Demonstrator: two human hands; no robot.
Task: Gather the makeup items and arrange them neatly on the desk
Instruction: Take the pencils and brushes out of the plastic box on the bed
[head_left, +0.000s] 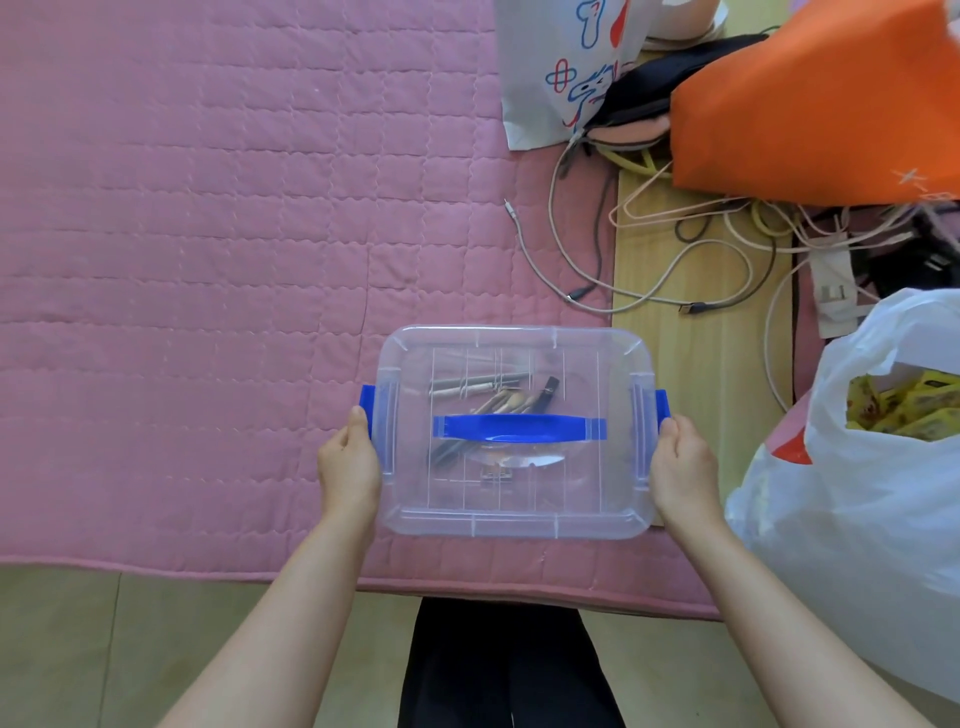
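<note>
Over pink quilted bedding (208, 260), a clear plastic lidded box (514, 499) (brushes inside) is being gripped by left hand (349, 465) and right hand (683, 467) at its blue latches, probably for carrying.

No readable text, brand names or nos. anywhere in view. Closest thing is the white paper bag (561, 67) at the top, w/ printed graphics only: blue outline shapes, a red-orange blob, a crossed blue-and-red motif and a small blue dragon-like figure, no letters I can make out. Orange bag (810, 98) has a faint pale star-ish mark near its lower right corner, not legible as a sign. Yellow packets (904, 410) inside the white plastic bag (857, 493) carry dark and red print, too small and blurred to read. Clear storage box (514, 431) w/ blue handle shows no label.
</note>
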